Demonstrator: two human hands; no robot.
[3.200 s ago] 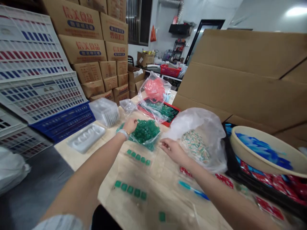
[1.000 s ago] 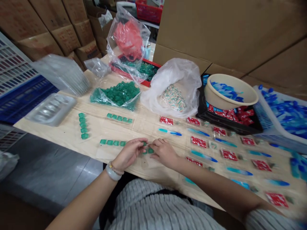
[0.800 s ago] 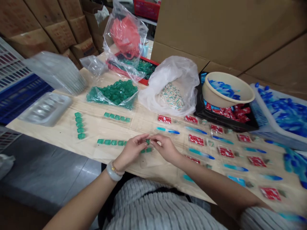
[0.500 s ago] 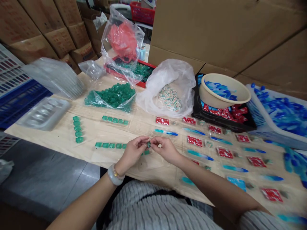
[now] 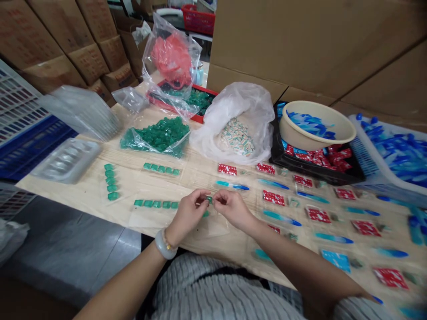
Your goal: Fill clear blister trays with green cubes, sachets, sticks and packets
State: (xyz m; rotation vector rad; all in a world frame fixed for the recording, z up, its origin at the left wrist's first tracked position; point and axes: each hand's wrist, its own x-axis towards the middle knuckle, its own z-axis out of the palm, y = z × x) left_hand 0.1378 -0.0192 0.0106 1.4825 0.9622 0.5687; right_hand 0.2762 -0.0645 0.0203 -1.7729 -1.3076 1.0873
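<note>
Your forearms angle inward over the table (image 5: 88, 180) as your left hand (image 5: 190, 211) and right hand (image 5: 231, 209) meet, fingertips pinched on 1 small green block (image 5: 209, 200) held between them, right of a row of 5 matching blocks (image 5: 156, 204).

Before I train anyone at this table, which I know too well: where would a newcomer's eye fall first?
Probably on the heap of green pieces, left of the white bag, with the pink bundle behind it. Then the cream basin farther right, and, front centre, the left hand and right hand meeting at a small green piece.
</note>
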